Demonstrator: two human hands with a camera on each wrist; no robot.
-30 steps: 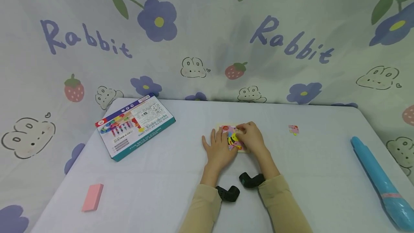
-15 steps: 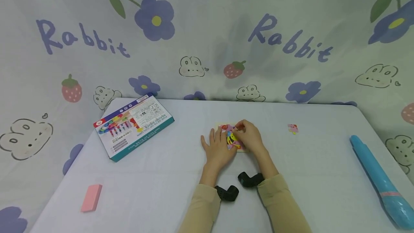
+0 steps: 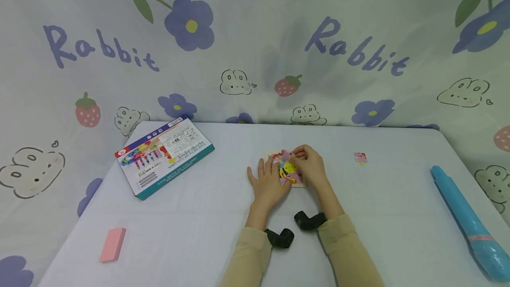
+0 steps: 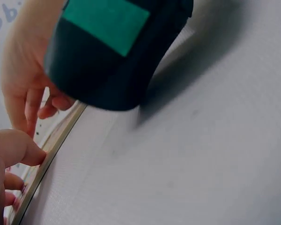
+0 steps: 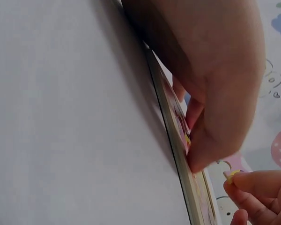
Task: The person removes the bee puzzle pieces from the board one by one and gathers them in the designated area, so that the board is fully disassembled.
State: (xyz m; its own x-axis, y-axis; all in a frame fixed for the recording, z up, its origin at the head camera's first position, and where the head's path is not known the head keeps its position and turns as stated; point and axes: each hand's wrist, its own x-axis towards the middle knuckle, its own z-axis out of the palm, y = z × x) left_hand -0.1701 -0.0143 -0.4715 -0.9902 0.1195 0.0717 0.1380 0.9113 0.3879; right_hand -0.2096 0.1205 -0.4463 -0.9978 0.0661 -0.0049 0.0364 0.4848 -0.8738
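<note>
Pinching a pink puzzle piece (image 5: 236,162) over the puzzle board (image 5: 179,157), the right hand (image 3: 312,167) faces the left hand (image 3: 270,187), fingers spread on that board, "Rabbit" reading twice across the backdrop (image 3: 247,34) beyond them.

A printed box (image 3: 165,156) is seen far left, a pink block (image 3: 113,245) near left, a blue, perhaps inflatable object (image 3: 468,220) at right.

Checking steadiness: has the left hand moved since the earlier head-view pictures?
No; the left hand keeps its place relative to the box.
</note>
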